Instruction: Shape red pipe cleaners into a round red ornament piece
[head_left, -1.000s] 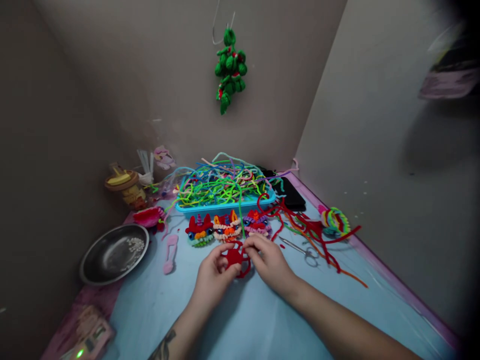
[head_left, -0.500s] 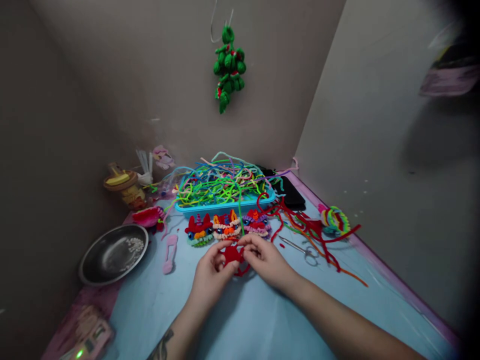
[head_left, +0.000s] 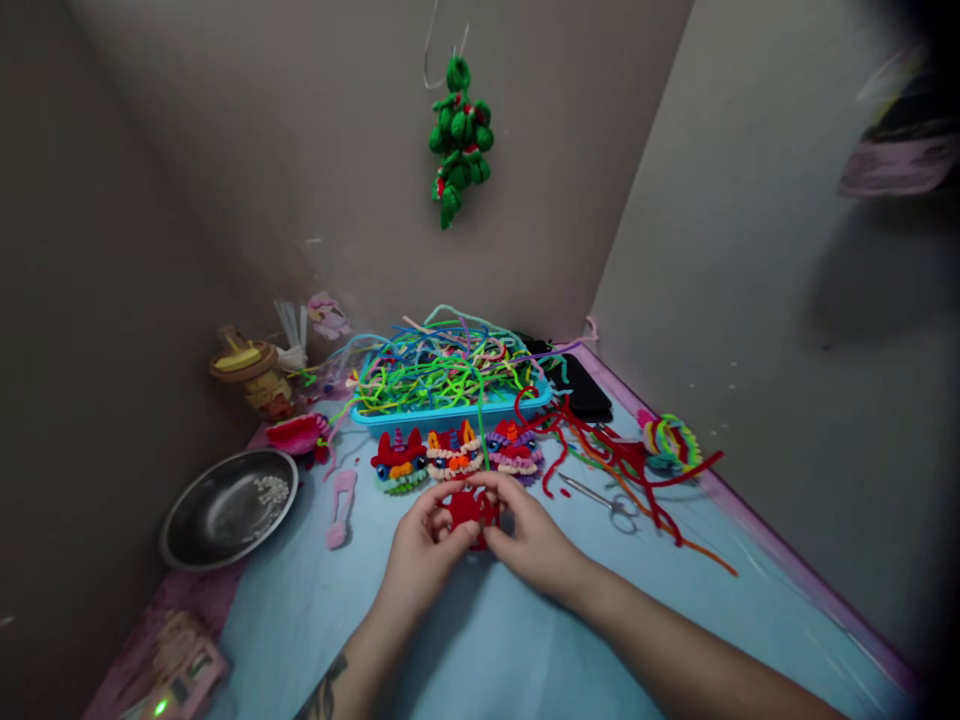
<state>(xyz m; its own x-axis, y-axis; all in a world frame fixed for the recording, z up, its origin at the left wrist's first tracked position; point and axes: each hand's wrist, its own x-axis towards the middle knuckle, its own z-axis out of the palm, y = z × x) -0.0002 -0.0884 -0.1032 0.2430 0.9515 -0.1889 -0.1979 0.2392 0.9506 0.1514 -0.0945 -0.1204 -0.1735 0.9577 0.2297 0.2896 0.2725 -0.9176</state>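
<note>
Head view: two bare hands met over the middle of a pale blue tabletop [head_left: 540, 640], both at one small fuzzy object.
Red piece [head_left: 466, 508]: it sat between the hands, just above or on the table; which of these could not be told. Fingers partly hid its outline.
Left hand [head_left: 424, 530]: thumb and fingers were closed on the left side of the red piece, the thumb lying over its front.
Right hand [head_left: 529, 525]: its thumb and fingertips pinched the right side of the same piece, forefinger along the top edge.
Figures: three coloured figures [head_left: 454, 456] stood in a row just beyond the hands.
Blue tray [head_left: 450, 413]: behind the row, it was heaped with fuzzy strands [head_left: 450, 365], mostly green, blue and yellow. One green strand [head_left: 482, 425] hung over its front rim toward the hands.
Right of the hands: scissors [head_left: 600, 497] lay near a tangle of red and orange strands [head_left: 622, 455].
Left of the hands: a pink clip [head_left: 341, 510] lay flat, with a metal bowl [head_left: 217, 515] beyond it, small white bits [head_left: 270, 495] inside.
Wall: a green ornament [head_left: 459, 140] hung from a hook.
</note>
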